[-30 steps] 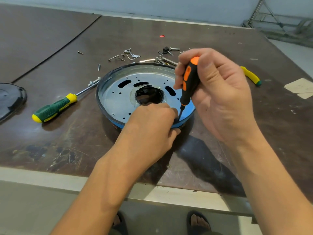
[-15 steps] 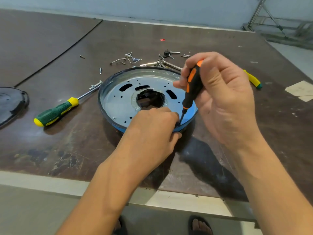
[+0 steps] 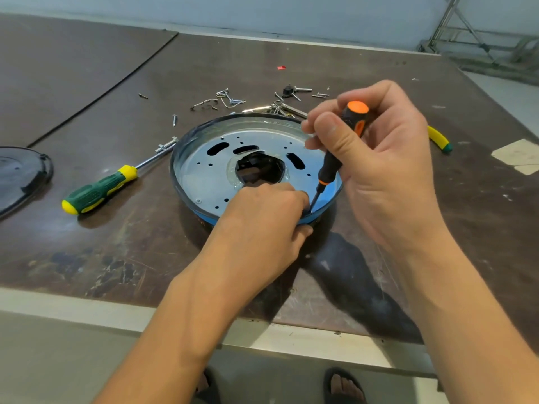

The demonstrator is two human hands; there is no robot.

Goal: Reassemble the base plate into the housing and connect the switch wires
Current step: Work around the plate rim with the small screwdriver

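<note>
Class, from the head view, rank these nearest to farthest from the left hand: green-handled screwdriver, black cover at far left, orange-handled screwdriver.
1. Orange-handled screwdriver: its tip sits right beside the left hand, on that hand's right side.
2. Green-handled screwdriver: lying on the table, off to the left.
3. Black cover: farther left again, at the picture's edge.

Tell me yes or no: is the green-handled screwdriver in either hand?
No, the green screwdriver lies on the table, left of the housing, untouched.
</note>
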